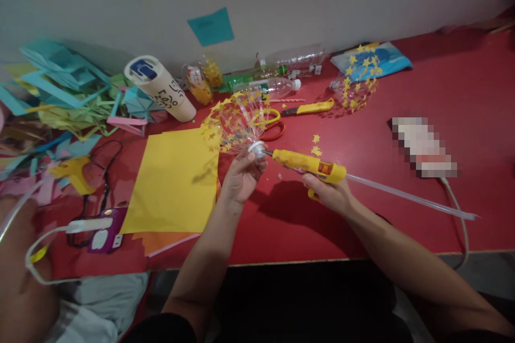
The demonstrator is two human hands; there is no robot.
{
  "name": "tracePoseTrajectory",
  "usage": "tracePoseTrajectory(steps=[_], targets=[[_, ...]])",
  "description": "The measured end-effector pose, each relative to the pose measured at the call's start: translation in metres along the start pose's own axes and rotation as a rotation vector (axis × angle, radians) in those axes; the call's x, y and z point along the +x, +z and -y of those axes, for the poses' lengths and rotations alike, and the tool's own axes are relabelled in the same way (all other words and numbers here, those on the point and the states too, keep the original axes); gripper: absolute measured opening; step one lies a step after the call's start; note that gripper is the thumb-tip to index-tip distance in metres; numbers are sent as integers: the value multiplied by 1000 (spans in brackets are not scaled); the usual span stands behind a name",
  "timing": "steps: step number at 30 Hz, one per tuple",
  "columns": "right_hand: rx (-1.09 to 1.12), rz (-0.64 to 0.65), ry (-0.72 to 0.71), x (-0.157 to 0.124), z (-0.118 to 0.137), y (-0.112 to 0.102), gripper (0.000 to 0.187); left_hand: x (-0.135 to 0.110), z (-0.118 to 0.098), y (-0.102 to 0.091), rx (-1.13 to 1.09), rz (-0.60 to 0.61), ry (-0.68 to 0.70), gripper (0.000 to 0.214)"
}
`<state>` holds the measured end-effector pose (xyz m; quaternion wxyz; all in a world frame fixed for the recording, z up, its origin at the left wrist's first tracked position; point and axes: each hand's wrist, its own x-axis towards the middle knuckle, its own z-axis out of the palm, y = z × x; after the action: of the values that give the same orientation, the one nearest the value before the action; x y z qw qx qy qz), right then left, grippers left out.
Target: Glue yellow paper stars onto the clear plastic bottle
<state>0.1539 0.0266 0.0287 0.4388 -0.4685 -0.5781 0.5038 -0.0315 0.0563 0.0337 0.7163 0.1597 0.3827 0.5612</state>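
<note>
My left hand (244, 174) grips the white-capped neck of a cut plastic bottle (241, 123), whose clear strips fan out with yellow paper stars on their ends. In my right hand (328, 190) is a yellow hot glue gun (308, 163), with a long clear glue stick (410, 197) sticking out of its back. The gun's nozzle points left and meets the bottle cap or sits right by it; whether they touch I cannot tell. Behind the bottle lie scissors (276, 129) with red and yellow handles, partly covered, and a yellow-handled cutter (314, 107). Loose yellow stars (316, 150) rest near the gun.
Yellow paper sheets (173, 182) lie left of my hands. A white tumbler (161, 88), plastic bottles (265, 87) and another starred bottle (356, 86) stand or lie toward the wall. Folded paper shapes fill the left. A second glue gun (74, 171), a power strip, cables and another person's arm (24, 268) are there too.
</note>
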Motion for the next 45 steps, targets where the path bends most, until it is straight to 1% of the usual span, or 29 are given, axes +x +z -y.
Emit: tracePoseTrajectory(steps=[6, 10, 13, 18, 22, 27, 32, 34, 39, 45], targets=[[21, 8, 52, 0, 5, -2, 28, 1, 1, -3, 5, 3, 6, 22], [-8, 26, 88, 0, 2, -3, 37, 3, 2, -4, -23, 9, 9, 23], [13, 40, 84, 0, 0, -3, 38, 4, 1, -5, -38, 0, 16, 23], [25, 78, 96, 2, 1, -5, 36, 4, 1, -5, -40, -17, 13, 23], [49, 76, 65, 4, -1, -8, 33, 5, 2, -5, -36, -16, 13, 21], [21, 67, 48, 4, -5, -6, 33, 6, 2, -3, -35, -36, 37, 17], [-109, 16, -48, 5, -4, 0, 29, 7, 1, -1, -28, -49, 34, 17], [-130, 5, -76, 4, -1, 1, 28, 6, 1, 0, -30, -48, 27, 17], [-28, -17, -40, 3, 1, 2, 23, 5, 2, -1, -41, -43, -3, 16], [-28, -25, 20, 1, 2, 3, 24, 4, 3, -1, -65, -44, -11, 15]])
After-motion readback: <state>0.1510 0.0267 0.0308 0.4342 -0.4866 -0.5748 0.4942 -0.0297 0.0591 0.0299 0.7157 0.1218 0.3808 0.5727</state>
